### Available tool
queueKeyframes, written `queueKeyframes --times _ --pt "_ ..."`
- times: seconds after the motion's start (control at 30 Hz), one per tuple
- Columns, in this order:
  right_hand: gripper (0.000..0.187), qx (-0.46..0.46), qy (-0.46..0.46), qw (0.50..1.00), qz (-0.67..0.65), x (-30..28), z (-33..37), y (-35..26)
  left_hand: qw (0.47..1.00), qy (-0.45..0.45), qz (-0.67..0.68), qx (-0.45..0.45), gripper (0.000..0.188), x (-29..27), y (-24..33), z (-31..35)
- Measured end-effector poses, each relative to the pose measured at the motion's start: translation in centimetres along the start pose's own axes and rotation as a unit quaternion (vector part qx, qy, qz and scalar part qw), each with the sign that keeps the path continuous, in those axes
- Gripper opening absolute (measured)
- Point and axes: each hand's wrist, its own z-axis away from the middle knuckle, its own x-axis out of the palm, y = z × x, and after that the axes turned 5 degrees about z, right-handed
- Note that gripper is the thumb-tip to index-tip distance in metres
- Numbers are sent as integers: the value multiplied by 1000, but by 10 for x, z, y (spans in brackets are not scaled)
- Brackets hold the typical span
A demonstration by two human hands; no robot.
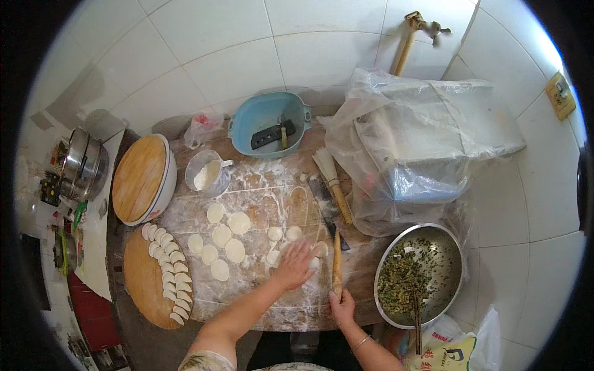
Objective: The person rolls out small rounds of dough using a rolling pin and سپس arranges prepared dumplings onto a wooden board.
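My left hand (293, 267) lies with its fingers stretched out over the floured board (260, 309), beside small pieces of dough (294, 233); what is under the palm is hidden. Closed round the lower end of a wooden rolling pin (337, 263) is my right hand (342, 309), and the pin points away from me. Left of my left hand lie several flat round dough wrappers (235, 250). Farther left, a round wooden board (143, 278) carries rows of folded dumplings (167, 260) along its right side.
At the right stands a steel bowl (461, 272) of chopped green filling with chopsticks (417, 328). Behind are a plastic-covered box (433, 136), a brush (334, 185), a knife (325, 204), a blue basin (238, 117), a flour cup (218, 185) and a lidded bowl (164, 191).
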Motion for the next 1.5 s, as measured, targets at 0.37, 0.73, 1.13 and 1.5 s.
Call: queueKeyframes --times 0.37,0.73,1.13,1.5 --pt "13 -134 77 988 17 -12 -23 3 990 -34 -90 104 67 33 22 -4" --pt "14 -246 109 963 30 -3 -18 9 994 99 -36 -35 86 0 -52 37" --pt "15 -308 55 949 -31 -7 -18 12 949 248 -51 -186 81 -41 -138 64" --pt "11 -237 57 969 -45 -4 -13 11 958 189 -120 -178 75 -46 -208 89"
